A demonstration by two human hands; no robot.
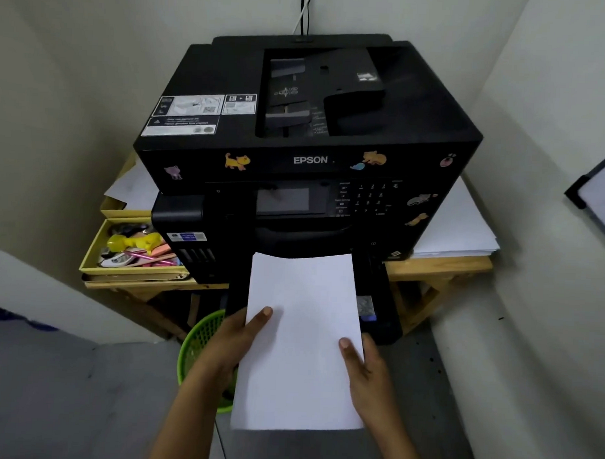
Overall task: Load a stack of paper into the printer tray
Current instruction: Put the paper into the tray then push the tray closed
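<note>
**Paper stack held at the printer's front**

Head view: a person holds a white paper stack (pixel 300 339) with both hands, long side running away from the body. The left hand (pixel 237 340) grips the stack's left edge, thumb lying flat on the top sheet and fingers curled out of sight beneath. The right hand (pixel 363 365) grips the right edge in the same way, thumb on top, fingers under the sheets. The far end of the stack reaches the front of the black printer (pixel 308 133) and lies over the pulled-out tray (pixel 380 311), whose dark right rim shows just beside the paper; whether the sheets rest in the tray or hang above it cannot be told.

The printer sits on a wooden table (pixel 440 268) in a corner between pale walls. Animal stickers dot its front panel, and a small screen with a keypad sits below the brand name. To the left of the printer a yellow box (pixel 91 253) holds pens, sticky notes and other small items. Loose white sheets (pixel 465 231) lie on the table to the right, partly under the printer. A green mesh bin (pixel 201 342) stands on the floor below the table, partly behind the left forearm.
</note>
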